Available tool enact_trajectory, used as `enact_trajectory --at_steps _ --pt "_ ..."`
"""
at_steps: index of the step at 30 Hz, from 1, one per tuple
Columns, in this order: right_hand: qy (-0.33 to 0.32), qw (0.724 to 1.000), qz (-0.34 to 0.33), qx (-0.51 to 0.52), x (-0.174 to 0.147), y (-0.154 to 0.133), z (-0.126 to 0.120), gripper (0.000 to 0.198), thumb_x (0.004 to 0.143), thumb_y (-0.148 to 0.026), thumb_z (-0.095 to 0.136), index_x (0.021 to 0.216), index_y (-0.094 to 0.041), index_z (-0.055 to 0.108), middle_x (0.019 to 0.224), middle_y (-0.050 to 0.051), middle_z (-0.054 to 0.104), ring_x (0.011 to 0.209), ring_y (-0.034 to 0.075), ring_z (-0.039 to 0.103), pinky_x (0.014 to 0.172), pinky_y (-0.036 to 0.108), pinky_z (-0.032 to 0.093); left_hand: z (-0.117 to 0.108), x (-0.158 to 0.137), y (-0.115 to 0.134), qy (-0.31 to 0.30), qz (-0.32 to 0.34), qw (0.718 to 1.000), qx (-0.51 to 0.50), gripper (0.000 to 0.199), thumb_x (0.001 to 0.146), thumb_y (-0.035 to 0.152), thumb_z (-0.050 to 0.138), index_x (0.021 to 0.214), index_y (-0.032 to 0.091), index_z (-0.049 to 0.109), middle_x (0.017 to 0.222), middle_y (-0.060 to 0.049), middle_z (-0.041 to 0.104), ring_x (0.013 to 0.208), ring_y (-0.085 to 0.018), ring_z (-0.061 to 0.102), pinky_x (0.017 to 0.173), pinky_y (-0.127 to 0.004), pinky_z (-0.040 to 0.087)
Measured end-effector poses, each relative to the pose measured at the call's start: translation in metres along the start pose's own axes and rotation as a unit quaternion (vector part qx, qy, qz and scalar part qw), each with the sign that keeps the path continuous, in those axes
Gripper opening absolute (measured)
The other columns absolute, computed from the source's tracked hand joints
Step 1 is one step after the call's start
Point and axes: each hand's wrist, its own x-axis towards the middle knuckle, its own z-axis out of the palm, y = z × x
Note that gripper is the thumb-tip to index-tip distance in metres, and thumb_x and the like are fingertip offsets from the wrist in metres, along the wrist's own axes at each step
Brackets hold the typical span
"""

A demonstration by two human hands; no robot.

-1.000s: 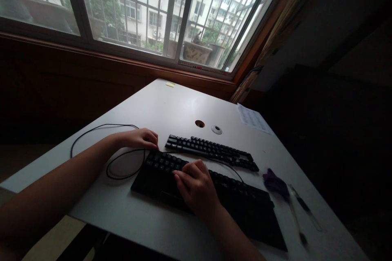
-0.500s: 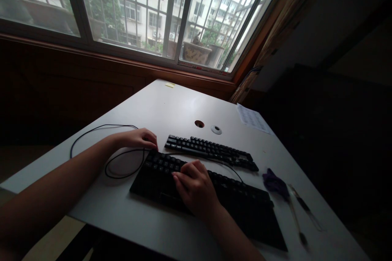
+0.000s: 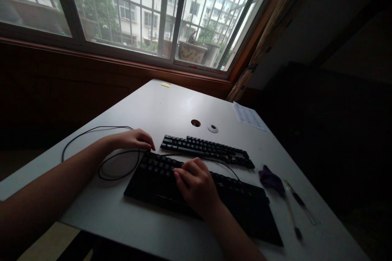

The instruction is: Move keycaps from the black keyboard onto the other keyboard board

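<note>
Left hand (image 3: 137, 138) curls at nearer keyboard's (image 3: 147, 187) far corner, probably to steady it; right hand (image 3: 197, 183) bunched over keys (image 3: 159, 165); can't tell if either pinches.

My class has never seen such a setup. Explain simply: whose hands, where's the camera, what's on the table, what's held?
There is no machine: these are one person's bare left hand and right hand. Every picture comes from one camera worn on the head, looking forward and down. On the table lie a keyboard, a block of keys beyond it, a cable, a purple item and a paper. The left hand is near the keyboard's far left corner; the right hand is at its keys, fingers bent. Whether either holds something, I cannot tell.
</note>
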Motion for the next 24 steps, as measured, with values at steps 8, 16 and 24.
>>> enact_trajectory --at_steps 8,16,24 --pt "-0.002 0.997 0.071 -0.023 0.001 0.017 -0.004 0.015 0.099 -0.018 0.063 0.105 -0.022 0.076 0.093 0.007 0.069 0.089 0.024 0.061 0.082 0.040 0.056 0.000 -0.001 -0.003 0.004 -0.005 1.000 -0.012 0.036 0.095 0.048 0.069 0.112 0.019 0.083 0.102 -0.009 0.079 0.093 -0.023 0.071 0.083 -0.025 0.054" --pt "-0.012 0.992 0.101 -0.070 -0.003 0.027 -0.003 0.012 0.096 -0.019 0.069 0.106 -0.021 0.075 0.102 0.009 0.071 0.098 0.028 0.063 0.089 0.045 0.055 -0.001 -0.001 -0.005 0.003 -0.018 1.000 -0.017 0.034 0.096 0.048 0.069 0.112 0.021 0.083 0.103 -0.009 0.078 0.094 -0.022 0.072 0.083 -0.025 0.054" --pt "-0.067 0.988 0.119 -0.078 -0.005 0.031 -0.001 0.007 0.097 -0.021 0.068 0.093 -0.022 0.074 0.094 0.006 0.069 0.090 0.025 0.062 0.082 0.040 0.054 0.006 0.003 0.000 0.045 -0.007 0.999 -0.004 0.040 0.100 0.051 0.064 0.111 0.016 0.080 0.091 -0.009 0.078 0.085 -0.020 0.072 0.076 -0.024 0.054"
